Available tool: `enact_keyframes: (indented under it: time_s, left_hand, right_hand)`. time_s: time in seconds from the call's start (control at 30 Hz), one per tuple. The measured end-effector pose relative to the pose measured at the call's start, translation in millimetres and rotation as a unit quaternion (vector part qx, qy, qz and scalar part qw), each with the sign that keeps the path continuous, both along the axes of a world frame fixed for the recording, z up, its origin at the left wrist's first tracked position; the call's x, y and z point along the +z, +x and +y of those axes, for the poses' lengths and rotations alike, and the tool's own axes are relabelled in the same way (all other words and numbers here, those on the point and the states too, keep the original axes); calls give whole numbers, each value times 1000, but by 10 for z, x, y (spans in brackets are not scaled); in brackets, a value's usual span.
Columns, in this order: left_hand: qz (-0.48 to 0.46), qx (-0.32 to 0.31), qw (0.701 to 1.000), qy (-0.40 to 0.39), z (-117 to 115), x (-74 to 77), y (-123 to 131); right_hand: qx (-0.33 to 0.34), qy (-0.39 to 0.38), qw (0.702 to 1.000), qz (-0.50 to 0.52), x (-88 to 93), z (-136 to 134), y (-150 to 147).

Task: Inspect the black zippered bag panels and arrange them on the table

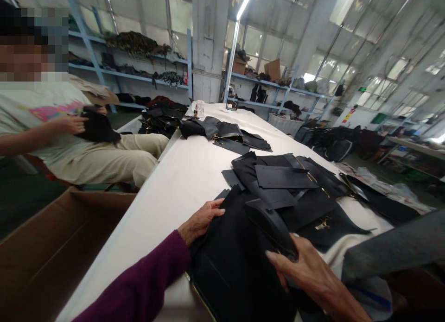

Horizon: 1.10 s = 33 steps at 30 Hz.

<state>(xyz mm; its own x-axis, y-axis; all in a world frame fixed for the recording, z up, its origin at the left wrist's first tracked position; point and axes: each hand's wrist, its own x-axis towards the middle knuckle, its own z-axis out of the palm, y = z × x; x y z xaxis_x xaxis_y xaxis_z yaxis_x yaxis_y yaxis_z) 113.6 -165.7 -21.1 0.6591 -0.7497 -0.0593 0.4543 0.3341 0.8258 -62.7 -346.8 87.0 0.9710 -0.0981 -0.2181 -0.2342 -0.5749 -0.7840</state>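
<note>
A large black bag piece [236,257] with a gold zipper along its lower edge lies at the near end of the white table. My left hand [203,218], below a purple sleeve, pinches its upper left edge. On the other side, my right hand [306,268] grips a smooth, padded black flap [269,222] that rises from the same piece; some of its fingers are hidden beneath. Just beyond is a heap of black bag panels [288,176] with gold zippers and a gold clasp [322,224].
Another pile of black pieces [225,132] rests farther up the table [167,197]. At the left sits a co-worker [104,160] holding black material, behind an open cardboard box [62,238]. A grey metal bar [392,245] crosses at the right.
</note>
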Motion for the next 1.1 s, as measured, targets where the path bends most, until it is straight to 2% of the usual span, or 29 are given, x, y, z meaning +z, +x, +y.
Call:
enact_keyframes:
  time_s: [0.27,0.43,0.53,0.67,0.73,0.83,0.9,0.97,1.03,1.1]
  left_hand:
    - [-3,-8,1000,-4,19,93,-45]
    - [4,-11,1000,20,23,141,-60]
    - [0,11,998,58,17,152,-75]
    - [-50,24,991,119,0,145,-136]
    - [-81,12,985,150,-12,120,-159]
    - [-147,-4,969,201,-32,86,-148]
    - [-230,23,938,260,-25,110,-149]
    - [-343,92,873,333,31,189,-228]
    - [-446,178,791,379,149,289,-442]
    - [-497,256,737,381,308,342,-804]
  right_hand:
    - [39,21,999,-19,-73,152,461]
    - [5,22,1000,-14,-15,14,483]
    - [-65,-7,998,-17,117,-180,280]
    - [-166,-63,984,9,304,-431,-216]
    - [-195,-81,977,20,334,-515,-515]
    - [-209,-88,974,29,272,-584,-943]
    - [-204,-84,975,39,182,-597,-1175]
    - [-191,-90,976,46,82,-589,-1354]
    - [-174,-103,978,53,-16,-565,-1485]
    - [-165,-112,978,67,-109,-532,-1582]
